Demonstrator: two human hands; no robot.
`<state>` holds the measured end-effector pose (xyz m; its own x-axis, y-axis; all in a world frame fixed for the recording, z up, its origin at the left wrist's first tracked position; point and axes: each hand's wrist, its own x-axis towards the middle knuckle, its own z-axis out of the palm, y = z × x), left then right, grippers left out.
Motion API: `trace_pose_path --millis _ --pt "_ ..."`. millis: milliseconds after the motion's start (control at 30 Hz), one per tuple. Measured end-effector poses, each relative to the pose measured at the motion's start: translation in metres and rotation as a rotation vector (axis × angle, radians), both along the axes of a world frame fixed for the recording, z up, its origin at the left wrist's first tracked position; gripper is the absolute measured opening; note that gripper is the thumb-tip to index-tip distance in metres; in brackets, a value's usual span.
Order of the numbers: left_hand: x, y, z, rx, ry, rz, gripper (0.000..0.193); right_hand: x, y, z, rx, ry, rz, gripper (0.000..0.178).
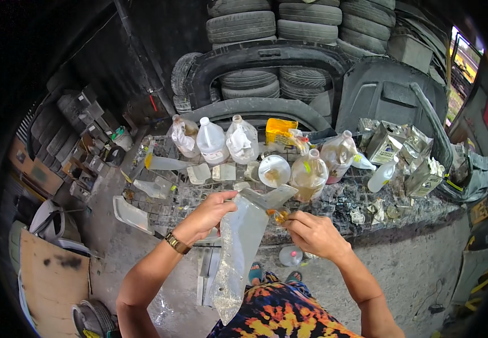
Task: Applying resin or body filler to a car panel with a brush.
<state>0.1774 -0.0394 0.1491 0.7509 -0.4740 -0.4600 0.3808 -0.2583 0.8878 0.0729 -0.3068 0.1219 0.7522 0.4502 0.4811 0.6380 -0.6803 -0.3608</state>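
Observation:
My left hand [208, 214], a watch on its wrist, grips the upper edge of a long grey panel piece [243, 242]. The piece bends at the top into a short arm and tapers to a speckled, whitish point near my clothing. My right hand [313, 231] pinches a small orange-yellow thing [280, 216] against the panel's edge, just below the bend; its kind is hard to make out. Beyond my hands, a white bowl [274, 171] with brownish residue stands on the worktable [233, 222], beside a jug of amber liquid [309, 176].
Several plastic jugs [212, 141], a yellow container [280, 130], a white squeeze bottle [383, 174] and metal cans [386, 142] stand along the table. Grey panel pieces [131, 214] lie at its left. Stacked tyres [241, 27] and black car panels [390, 93] rise behind. A clear bottle [291, 256] stands near my feet.

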Motion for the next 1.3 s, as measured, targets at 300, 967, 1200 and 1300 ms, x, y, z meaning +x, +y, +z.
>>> trace_pose_path --millis 300,967,1200,1300 --pt "0.002 -0.001 -0.003 0.016 -0.021 -0.023 0.052 -0.009 -0.003 0.013 0.047 -0.081 -0.104 0.028" --pt "0.007 -0.001 -0.006 0.07 -0.069 -0.035 0.054 0.001 0.023 -0.009 0.551 -0.003 -0.322 0.012" --pt "0.008 0.004 -0.008 0.101 -0.047 -0.02 0.054 0.0 0.022 -0.006 0.576 0.025 -0.375 0.011" --pt "0.009 0.005 -0.011 0.098 -0.047 -0.021 0.054 0.001 0.019 -0.009 0.583 -0.051 -0.387 0.011"
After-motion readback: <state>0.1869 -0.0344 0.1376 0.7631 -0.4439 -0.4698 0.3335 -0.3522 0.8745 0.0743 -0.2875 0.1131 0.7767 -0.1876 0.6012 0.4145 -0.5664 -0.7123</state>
